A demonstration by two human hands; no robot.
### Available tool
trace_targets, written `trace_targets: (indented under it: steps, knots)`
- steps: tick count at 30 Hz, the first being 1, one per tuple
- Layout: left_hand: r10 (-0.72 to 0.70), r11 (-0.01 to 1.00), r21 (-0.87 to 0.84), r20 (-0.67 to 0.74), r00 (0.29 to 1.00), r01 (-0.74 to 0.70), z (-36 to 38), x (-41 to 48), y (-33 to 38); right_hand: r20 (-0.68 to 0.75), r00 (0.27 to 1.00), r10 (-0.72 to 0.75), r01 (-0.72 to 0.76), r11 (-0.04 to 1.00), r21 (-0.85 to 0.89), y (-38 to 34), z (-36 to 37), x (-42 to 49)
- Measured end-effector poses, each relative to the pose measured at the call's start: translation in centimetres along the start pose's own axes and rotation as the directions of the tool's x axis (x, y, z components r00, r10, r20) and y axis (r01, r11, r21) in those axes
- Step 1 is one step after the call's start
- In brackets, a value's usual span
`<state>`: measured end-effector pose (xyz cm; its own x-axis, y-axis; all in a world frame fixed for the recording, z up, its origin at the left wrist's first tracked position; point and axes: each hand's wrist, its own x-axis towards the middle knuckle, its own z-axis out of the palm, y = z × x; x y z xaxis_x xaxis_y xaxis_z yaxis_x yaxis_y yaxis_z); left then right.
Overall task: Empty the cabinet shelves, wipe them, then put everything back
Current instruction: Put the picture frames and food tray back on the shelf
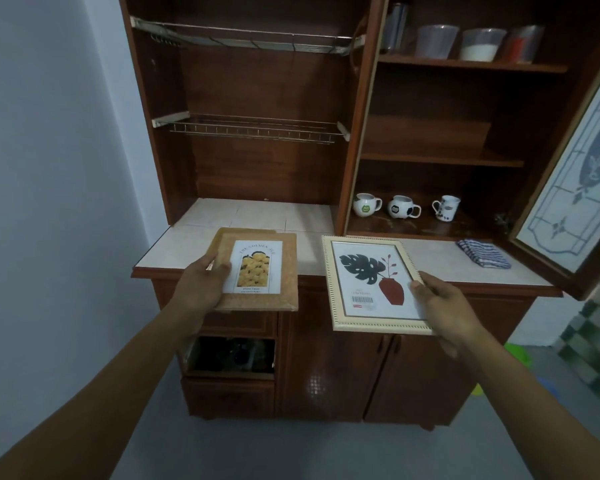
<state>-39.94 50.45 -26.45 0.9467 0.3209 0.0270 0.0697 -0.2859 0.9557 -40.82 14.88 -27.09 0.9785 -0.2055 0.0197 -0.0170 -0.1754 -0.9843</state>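
My left hand [201, 285] grips a cork-brown picture frame [278, 292] with a yellow fruit print by its left edge, held over the counter's front edge. My right hand [444, 303] holds a cream beaded frame [340, 306] showing a dark leaf and a red vase, by its right edge. Both frames lie nearly flat, face up, in front of the brown wooden cabinet [357, 109]. Its middle right shelf [440, 159] is bare. Three mugs [402, 206] stand on the lowest right shelf. Several plastic containers [478, 43] sit on the top right shelf.
A folded blue-and-white checked cloth [484, 253] lies on the tiled counter [257, 216] at the right. The glass cabinet door [575, 188] stands open at the far right. Two wire racks [253, 128] span the left bay. An open compartment [232, 355] sits below the counter.
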Motion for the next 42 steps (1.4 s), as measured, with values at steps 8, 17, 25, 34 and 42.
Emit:
trace_targets:
  steps: [8,17,25,34,42]
  knots:
    - [0.002,0.998,-0.059,-0.036,0.999,-0.004,7.5,-1.6,3.0,0.002,1.0,0.015,-0.016,1.0,0.025,1.1,-6.8,2.6]
    - [-0.033,0.993,-0.117,-0.039,0.999,0.028,18.0,-3.9,5.6,0.003,1.0,0.013,-0.013,1.0,0.006,2.2,-17.5,7.1]
    - [-0.003,0.987,-0.162,0.002,1.0,0.004,24.9,-3.4,8.5,-0.025,1.0,0.015,-0.014,0.999,0.028,3.0,-22.9,11.0]
    - [0.017,0.987,-0.158,0.11,0.994,0.001,28.6,0.6,10.0,-0.058,0.997,0.043,-0.04,0.998,0.058,2.9,-24.6,13.9]
    - [0.005,0.985,-0.17,0.093,0.996,0.011,31.9,4.8,12.3,-0.061,0.998,0.027,-0.023,0.997,0.074,2.2,-25.8,19.2]
